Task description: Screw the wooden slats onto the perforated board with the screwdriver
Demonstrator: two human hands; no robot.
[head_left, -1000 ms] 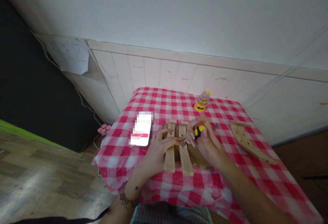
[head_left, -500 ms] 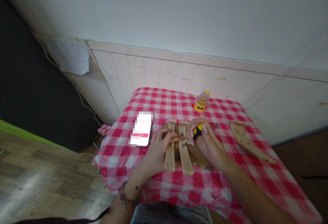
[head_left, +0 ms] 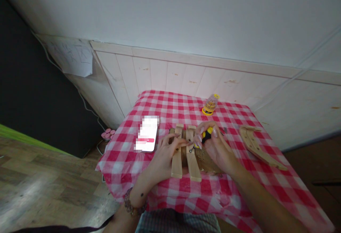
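Observation:
A small wooden assembly of two pale slats [head_left: 193, 162] across a brown board lies on the red-and-white checked tablecloth [head_left: 170, 108]. My left hand [head_left: 166, 154] rests on the left slat, fingers stretched toward a screw at the middle. My right hand [head_left: 215, 147] is closed round a yellow-and-black screwdriver [head_left: 205, 136], whose tip points left and down at the right slat.
A phone [head_left: 147, 133] lies left of the assembly. A clear jar with a yellow lid [head_left: 210, 104] stands at the back. Curved wooden pieces [head_left: 257, 147] lie to the right, loose screws [head_left: 224, 130] behind my right hand. The table stands against a white panelled wall.
The screwdriver handle has turned slightly in my right hand, and the fingers have shifted their grip. The left hand stays on the slat.

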